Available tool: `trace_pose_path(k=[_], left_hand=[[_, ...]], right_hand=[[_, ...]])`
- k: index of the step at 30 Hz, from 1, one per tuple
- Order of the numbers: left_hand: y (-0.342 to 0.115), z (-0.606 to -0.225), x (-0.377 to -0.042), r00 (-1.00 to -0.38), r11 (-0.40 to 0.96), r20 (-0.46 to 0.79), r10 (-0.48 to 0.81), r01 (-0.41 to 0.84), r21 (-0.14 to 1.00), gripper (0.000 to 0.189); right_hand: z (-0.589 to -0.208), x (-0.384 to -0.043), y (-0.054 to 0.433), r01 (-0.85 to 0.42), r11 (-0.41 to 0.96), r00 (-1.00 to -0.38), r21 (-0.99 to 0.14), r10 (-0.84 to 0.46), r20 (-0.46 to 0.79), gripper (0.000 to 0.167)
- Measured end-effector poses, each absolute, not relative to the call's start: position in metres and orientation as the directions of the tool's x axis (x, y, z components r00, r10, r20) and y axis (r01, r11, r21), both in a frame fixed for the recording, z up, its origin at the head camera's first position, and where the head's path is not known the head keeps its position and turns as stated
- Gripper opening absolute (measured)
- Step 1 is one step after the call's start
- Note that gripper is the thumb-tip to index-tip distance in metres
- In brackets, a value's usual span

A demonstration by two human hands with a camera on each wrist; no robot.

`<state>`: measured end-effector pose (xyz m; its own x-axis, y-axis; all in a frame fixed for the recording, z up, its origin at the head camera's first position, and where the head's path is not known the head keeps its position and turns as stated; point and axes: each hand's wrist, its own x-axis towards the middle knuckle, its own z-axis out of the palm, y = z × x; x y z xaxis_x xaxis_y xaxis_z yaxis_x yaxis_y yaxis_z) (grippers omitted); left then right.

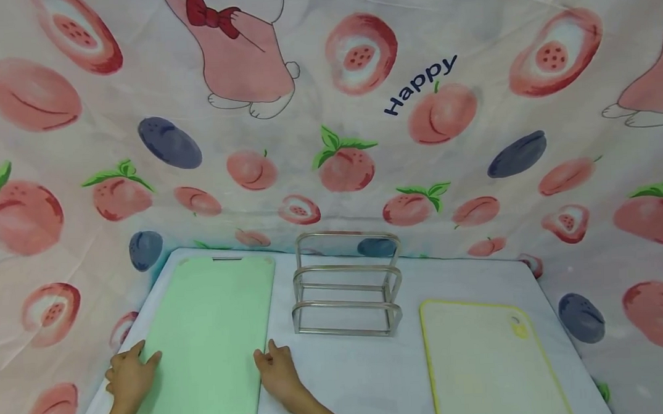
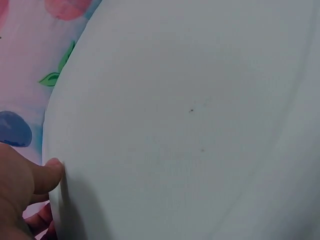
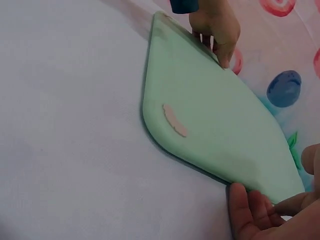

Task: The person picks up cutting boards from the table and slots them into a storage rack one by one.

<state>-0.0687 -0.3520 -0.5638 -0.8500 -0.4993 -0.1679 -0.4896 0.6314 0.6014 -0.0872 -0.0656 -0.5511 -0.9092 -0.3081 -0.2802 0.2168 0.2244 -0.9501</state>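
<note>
A light green cutting board (image 1: 212, 336) lies on the white table at the left, its slotted handle end at the far side. My left hand (image 1: 130, 375) holds its left edge; in the left wrist view the thumb (image 2: 49, 176) is on the rim with the fingers curled below. At the opposite long edge, my right hand (image 1: 277, 373) grips the board between thumb and fingers. The right wrist view shows those fingertips (image 3: 239, 192) right at the rim, near a rounded corner with a pink patch (image 3: 174, 121).
A metal wire rack (image 1: 347, 305) with several upright loops stands at the back middle of the table. On the right lies a pale board with a yellow rim (image 1: 490, 354). Fruit-printed cloth (image 1: 305, 121) hangs behind and beside the white tabletop (image 1: 361, 378).
</note>
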Motion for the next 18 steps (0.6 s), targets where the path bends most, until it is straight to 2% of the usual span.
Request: trace_pose_path(k=[7, 18], left_hand=[[-0.345, -0.57, -0.074, -0.83, 0.575, -0.152, -0.537, -0.492, 0.654, 0.053], [-0.34, -0.568, -0.082, -0.788, 0.517, -0.137, -0.601, -0.514, 0.685, 0.058]], right_hand=[[-0.552, -0.09, -0.069, 0.205, 0.183, -0.924, -0.962, -0.287, -0.252, 0.066], [-0.549, -0.1, -0.071, 0.169, 0.255, -0.929, -0.952, -0.283, -0.241, 0.068]])
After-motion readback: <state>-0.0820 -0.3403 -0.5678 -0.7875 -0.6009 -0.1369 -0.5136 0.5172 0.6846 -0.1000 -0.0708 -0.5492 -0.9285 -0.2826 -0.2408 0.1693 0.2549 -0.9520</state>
